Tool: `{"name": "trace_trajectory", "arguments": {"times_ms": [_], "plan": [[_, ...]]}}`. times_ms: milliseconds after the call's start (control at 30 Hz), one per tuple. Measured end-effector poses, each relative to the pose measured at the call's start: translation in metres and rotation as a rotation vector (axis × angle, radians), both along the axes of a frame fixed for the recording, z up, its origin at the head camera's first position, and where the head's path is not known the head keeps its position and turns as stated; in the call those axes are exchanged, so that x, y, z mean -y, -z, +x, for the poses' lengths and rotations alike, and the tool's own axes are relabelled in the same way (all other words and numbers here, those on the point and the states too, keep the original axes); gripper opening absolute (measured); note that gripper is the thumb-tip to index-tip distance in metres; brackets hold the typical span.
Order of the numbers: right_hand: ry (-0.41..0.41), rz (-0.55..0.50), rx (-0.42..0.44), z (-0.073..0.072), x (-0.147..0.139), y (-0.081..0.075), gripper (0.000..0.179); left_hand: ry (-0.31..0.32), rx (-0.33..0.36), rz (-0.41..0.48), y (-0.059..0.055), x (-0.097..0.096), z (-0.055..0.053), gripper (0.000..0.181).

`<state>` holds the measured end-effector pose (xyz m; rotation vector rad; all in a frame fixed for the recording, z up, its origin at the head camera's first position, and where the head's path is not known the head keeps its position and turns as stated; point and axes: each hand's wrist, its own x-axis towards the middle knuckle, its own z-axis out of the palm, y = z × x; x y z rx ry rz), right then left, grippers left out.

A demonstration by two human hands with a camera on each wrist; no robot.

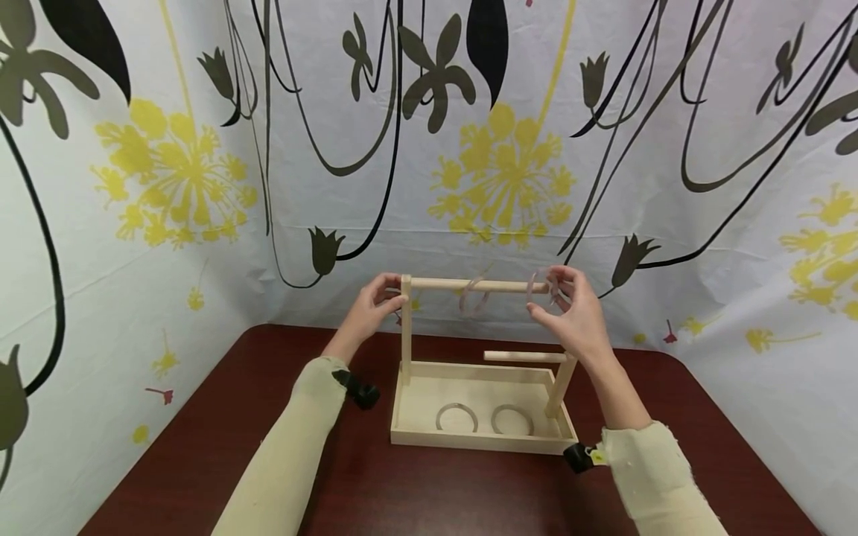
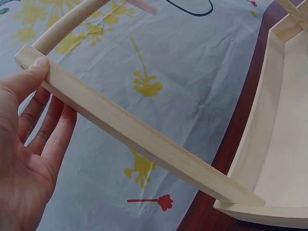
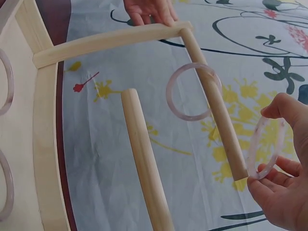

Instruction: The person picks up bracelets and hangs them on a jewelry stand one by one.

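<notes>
A wooden jewelry stand has a tray base (image 1: 476,442), a tall left post (image 1: 406,335) and a long upper rod (image 1: 439,284). My left hand (image 1: 365,313) pinches the top of that post, thumb on the near side, fingers behind, as the left wrist view shows. One pale pink translucent bangle (image 3: 169,94) hangs around the upper rod. Another pale bangle (image 3: 253,151) is held between the thumb and fingers of my right hand (image 3: 288,190), right beside the rod's free end. Whether the rod tip is inside this ring, I cannot tell.
Two more bangles, a left one (image 1: 457,405) and a right one (image 1: 512,407), lie in the tray. A shorter lower rod (image 1: 523,357) juts left from the right post (image 1: 560,387), below my right hand. Dark red table (image 1: 302,461); patterned cloth (image 1: 375,201) behind.
</notes>
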<state>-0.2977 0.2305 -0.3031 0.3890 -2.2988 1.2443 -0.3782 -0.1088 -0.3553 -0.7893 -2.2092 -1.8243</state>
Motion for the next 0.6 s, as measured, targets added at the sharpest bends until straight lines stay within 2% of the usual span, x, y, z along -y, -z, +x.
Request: {"name": "trace_trajectory", "arguments": {"times_ms": [600], "plan": [[0.056,0.022,0.028,-0.016,-0.007,0.011,0.066,-0.006,0.008,-0.003,0.001,0.0,-0.002,0.035]]}}
